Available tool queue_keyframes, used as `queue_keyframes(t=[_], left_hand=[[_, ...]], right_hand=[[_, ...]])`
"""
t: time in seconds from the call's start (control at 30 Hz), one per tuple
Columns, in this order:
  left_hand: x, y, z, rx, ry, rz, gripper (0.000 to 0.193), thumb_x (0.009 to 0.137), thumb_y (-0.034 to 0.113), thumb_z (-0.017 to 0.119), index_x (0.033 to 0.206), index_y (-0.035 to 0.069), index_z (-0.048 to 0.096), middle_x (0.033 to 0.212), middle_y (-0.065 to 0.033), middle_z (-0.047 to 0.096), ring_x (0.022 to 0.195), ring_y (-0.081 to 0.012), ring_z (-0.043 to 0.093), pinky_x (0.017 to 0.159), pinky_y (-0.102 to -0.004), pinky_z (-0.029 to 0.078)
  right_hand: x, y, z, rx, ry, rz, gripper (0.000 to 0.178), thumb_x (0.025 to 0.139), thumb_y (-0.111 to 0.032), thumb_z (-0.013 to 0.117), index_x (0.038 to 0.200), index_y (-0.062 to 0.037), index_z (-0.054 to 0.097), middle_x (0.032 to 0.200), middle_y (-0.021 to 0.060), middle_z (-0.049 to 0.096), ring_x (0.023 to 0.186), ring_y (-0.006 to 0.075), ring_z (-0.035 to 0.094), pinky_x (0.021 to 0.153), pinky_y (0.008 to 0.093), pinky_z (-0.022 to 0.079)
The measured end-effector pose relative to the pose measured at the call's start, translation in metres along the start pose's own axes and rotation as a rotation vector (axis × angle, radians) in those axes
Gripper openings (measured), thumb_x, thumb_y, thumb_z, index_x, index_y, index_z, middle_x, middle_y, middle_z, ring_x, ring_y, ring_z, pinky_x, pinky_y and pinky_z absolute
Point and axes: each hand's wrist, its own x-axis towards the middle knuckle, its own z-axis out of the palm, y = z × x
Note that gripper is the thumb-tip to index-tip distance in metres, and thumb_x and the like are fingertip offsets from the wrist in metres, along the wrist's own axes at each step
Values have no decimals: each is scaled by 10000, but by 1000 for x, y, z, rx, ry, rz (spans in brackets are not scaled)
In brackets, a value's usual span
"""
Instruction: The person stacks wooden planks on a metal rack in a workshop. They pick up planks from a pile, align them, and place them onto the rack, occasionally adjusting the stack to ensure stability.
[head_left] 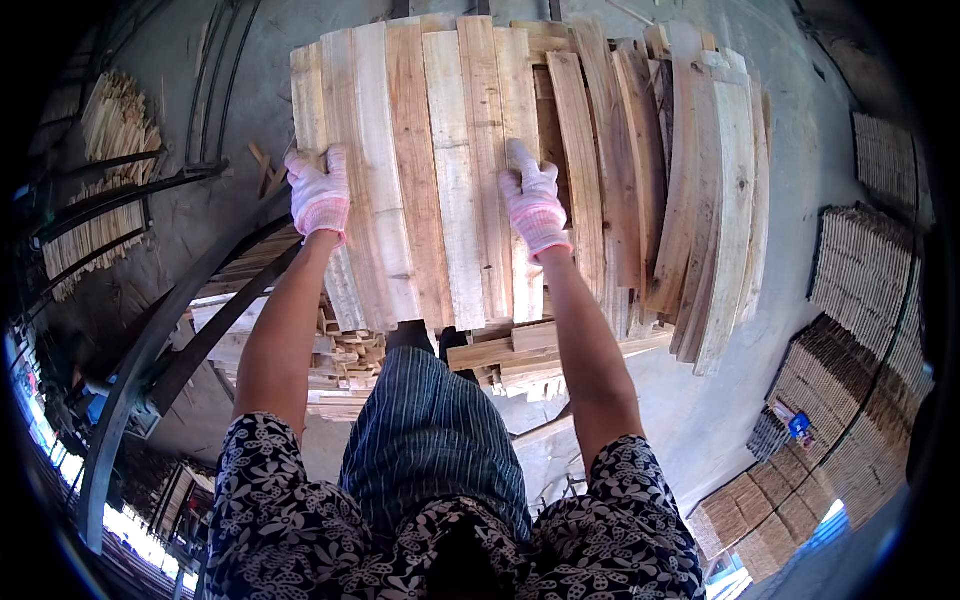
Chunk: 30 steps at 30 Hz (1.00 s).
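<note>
Pale wooden boards (400, 170) lie side by side in a row in front of me, lengthwise away from my body. My left hand (320, 192), in a white and pink knit glove, is closed on the row's left edge, thumb on top and fingers over the outer side. Farther right, my right hand (535, 200), gloved alike, grips the edge of another board (518, 90) beside a dark gap. Its thumb and one finger rest on the face; its other fingertips are partly hidden. Right of it, more boards (720, 190) lie loosely, some overlapping and slanted.
Shorter wood pieces (345, 365) are piled below the row, close to my legs. Dark metal bars (170, 340) curve along the left. Bundles of thin slats (110, 120) stand at the far left. Tall stacks of wood (860, 270) line the right side of the concrete floor (690, 420).
</note>
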Motion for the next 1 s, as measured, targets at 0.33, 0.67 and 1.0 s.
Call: queue_keyframes(t=[0.33, 0.67, 1.0], left_hand=[[-5, 12, -7, 64, -75, -82, 958, 913, 709, 531, 1488, -17, 285, 1400, -303, 509, 1153, -476, 618, 960, -529, 510], [-45, 43, -15, 118, 89, 620, 780, 942, 465, 648, 1539, 84, 321, 1432, -233, 464, 1342, -416, 431, 1129, -520, 363], [-218, 270, 69, -419, -1102, 49, 1308, 780, 666, 744, 1613, 26, -37, 1628, -331, 159, 1495, -421, 284, 1206, -475, 309]], right_hand=[[-5, 67, -43, -1158, 445, -266, 472, 861, -202, 596, 1302, -51, 522, 1072, 130, 567, 966, 294, 536, 836, 483, 444], [-57, 8, -165, -160, 257, -105, 649, 868, 68, 557, 1471, -57, 354, 1308, 312, 468, 1083, 472, 590, 895, 508, 525], [-54, 88, -273, -589, 418, 262, 879, 812, -341, 764, 1556, -303, 298, 1368, 271, 486, 1285, 481, 485, 1015, 565, 466]])
